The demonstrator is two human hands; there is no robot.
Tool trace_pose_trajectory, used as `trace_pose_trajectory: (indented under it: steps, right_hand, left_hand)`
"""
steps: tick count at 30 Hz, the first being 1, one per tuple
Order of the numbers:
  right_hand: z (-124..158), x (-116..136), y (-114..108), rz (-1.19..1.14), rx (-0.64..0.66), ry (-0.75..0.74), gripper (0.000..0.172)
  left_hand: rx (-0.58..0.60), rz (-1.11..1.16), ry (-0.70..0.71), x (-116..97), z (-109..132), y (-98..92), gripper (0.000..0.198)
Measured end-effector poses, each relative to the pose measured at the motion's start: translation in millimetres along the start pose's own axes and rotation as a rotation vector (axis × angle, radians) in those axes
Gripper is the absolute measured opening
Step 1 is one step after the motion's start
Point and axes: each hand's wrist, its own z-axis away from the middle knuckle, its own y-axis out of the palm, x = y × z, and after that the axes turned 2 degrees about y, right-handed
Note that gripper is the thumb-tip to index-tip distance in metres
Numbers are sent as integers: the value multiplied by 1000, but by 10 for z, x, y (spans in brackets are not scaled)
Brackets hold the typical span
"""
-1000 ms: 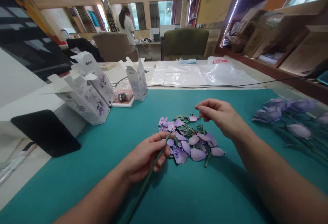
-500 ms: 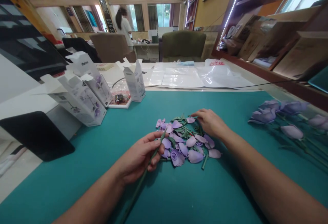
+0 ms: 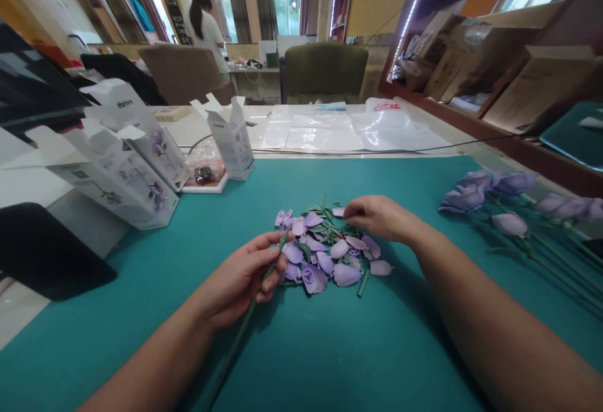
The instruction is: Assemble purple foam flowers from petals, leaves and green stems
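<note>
Left hand (image 3: 238, 280) pinches one green stem (image 3: 232, 352) beside one petal heap (image 3: 325, 255).
Right hand (image 3: 379, 218) curls at the heap's far edge, any pinch unclear; three open boxes (image 3: 230, 139) stand beyond the heap.

Teal mat (image 3: 330, 349) runs free below the petal pile (image 3: 325, 255) — boxes (image 3: 120, 173) block far left.

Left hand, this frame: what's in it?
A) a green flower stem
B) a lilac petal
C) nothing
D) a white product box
A. The left hand grips a green artificial flower stem, which runs down and out of the hand toward the bottom of the view.
</note>
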Motion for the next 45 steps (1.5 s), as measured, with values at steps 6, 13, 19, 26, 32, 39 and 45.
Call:
trace_pose_trajectory:
  steps: [6, 13, 19, 26, 32, 39, 45]
  right_hand:
    - [112, 210, -21, -41, 194, -120, 12]
    - [83, 197, 68, 91, 181, -171, 9]
    - [64, 101, 18, 118, 153, -79, 12]
    - [66, 34, -41, 149, 140, -36, 21]
    - [39, 103, 32, 164, 149, -107, 18]
    - [10, 26, -28, 184, 68, 56, 26]
    - [12, -164, -125, 174, 32, 179, 22]
  left_hand:
    - [-21, -8, -18, -7, -9, 16, 26]
    - [-19, -20, -24, -9, -4, 29, 25]
    - [-15, -17, -23, -5, 5, 19, 27]
    - [-19, -21, -28, 1, 1, 11, 25]
    - [-29, -26, -38, 9, -1, 13, 24]
    - [-20, -27, -24, 12, -11, 15, 23]
    - [-21, -22, -39, 23, -20, -9, 22]
